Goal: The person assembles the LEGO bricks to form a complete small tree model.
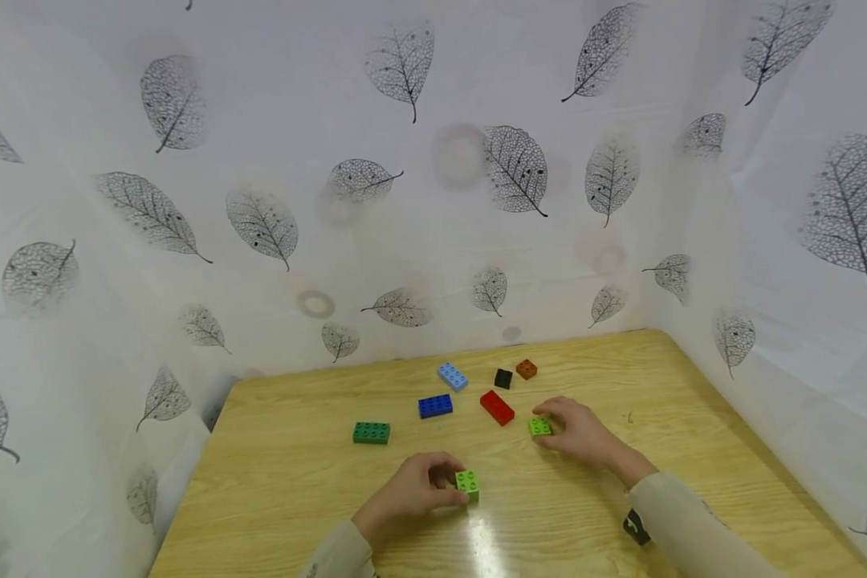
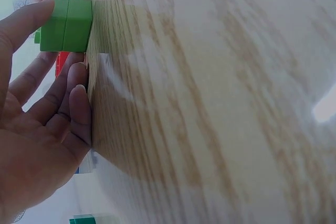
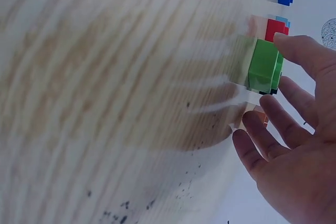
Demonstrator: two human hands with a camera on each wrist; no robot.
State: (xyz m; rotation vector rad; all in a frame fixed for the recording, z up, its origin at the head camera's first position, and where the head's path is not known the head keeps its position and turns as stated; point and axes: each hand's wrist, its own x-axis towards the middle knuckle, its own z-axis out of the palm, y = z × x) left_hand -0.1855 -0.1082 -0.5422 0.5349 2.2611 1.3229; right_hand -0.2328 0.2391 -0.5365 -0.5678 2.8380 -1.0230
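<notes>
Nearest, the left hand (image 1: 421, 486) pinches a lime block (image 1: 467, 486) by its sides, seemingly to leave the studs (image 1: 461, 478) free; likewise the right hand (image 1: 576, 431) grips a second lime block (image 1: 539, 427) near the red brick (image 1: 497, 408) on the surface (image 1: 282, 486).

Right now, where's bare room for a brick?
Free table: left of the dark green brick; right of the right hand, beyond its sleeve; between the lime brick in the left hand and the black item by that sleeve. Crowded: back centre (red brick, black brick, brown brick, light blue brick, dark blue brick).
</notes>
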